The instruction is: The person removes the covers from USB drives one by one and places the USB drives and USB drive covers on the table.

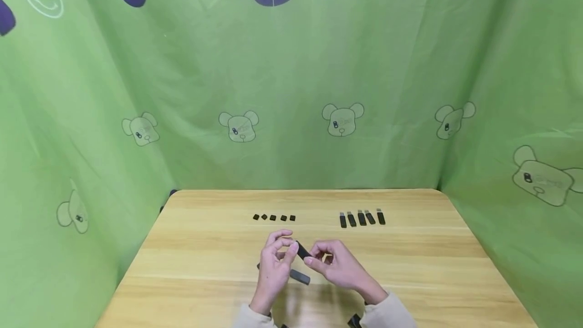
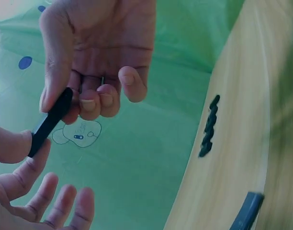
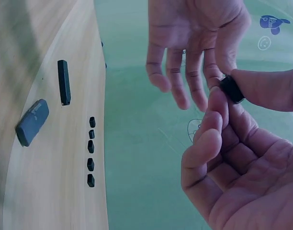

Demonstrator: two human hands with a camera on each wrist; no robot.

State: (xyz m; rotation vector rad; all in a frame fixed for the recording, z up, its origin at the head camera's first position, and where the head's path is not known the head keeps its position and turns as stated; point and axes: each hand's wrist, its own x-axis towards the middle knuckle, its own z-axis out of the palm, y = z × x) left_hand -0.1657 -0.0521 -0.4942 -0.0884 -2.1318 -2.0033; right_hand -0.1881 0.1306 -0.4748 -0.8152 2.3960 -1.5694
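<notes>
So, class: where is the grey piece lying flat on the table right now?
In the head view the grey piece lies on the wooden table just below the two hands, between the left hand and the right hand, nearer than the row of small black caps.

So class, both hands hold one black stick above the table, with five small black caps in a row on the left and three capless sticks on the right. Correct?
Not quite. The head view shows five sticks in the right-hand row, not three. The rest stands: the left hand and right hand hold one black stick, and the five small caps lie on the left.
</notes>
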